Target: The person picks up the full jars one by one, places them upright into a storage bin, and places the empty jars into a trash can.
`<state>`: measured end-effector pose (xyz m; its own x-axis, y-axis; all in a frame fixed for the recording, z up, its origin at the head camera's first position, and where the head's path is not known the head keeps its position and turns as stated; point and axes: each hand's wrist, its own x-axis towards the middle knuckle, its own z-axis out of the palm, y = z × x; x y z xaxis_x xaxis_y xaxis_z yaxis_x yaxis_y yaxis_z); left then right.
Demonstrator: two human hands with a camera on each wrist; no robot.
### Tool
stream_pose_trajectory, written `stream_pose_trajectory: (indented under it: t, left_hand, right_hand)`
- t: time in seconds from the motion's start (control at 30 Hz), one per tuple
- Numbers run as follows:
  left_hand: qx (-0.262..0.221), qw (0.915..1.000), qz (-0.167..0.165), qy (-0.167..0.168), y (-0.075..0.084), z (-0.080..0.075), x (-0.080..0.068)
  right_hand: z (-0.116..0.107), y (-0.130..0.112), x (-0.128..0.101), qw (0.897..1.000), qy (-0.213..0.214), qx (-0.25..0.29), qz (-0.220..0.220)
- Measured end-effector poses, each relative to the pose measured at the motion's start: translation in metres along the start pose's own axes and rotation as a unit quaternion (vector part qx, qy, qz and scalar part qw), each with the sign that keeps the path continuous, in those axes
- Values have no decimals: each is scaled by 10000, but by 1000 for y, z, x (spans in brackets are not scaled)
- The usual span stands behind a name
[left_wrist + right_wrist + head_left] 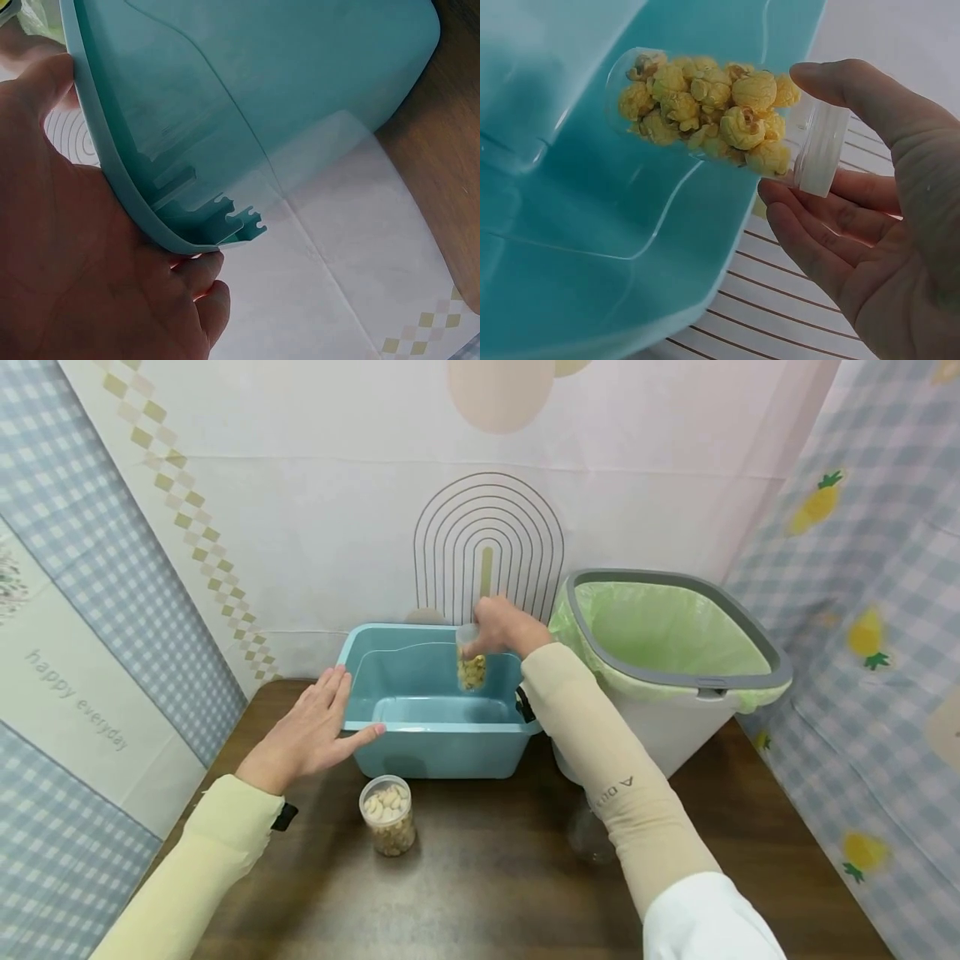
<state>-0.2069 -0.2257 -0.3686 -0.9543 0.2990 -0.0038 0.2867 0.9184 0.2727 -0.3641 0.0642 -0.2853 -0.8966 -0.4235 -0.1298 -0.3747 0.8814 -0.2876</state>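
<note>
Brown table (487,893) – open jar of pale nuts (387,815) standing on it, near the front. Grey-rimmed bin (675,693) with green liner at right. Printed backdrop (300,510) behind – arch motif, checked cloth (885,610) with pineapples at right

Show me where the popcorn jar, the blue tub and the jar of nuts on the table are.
popcorn jar (705,112): right wrist view, on the popcorn-filled body.
blue tub (438,752): head view, on the front wall.
jar of nuts (387,817): head view, on its upper part.
</note>
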Motion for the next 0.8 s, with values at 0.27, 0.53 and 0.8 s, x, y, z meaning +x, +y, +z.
stream_pose_trajectory:
  t: [0.27,0.53,0.8]
  left_hand:
    - [-9,10000,-5,24,1,0,0]
    - [-65,10000,-16,20,0,2,1]
    - [-91,9999,36,48,2,5,1]
  right_hand:
    - [15,11,11,9997,-133,8,205]
    - [24,23,21,9984,-389,-32,421]
    - [34,31,24,9970,-555,46,544]
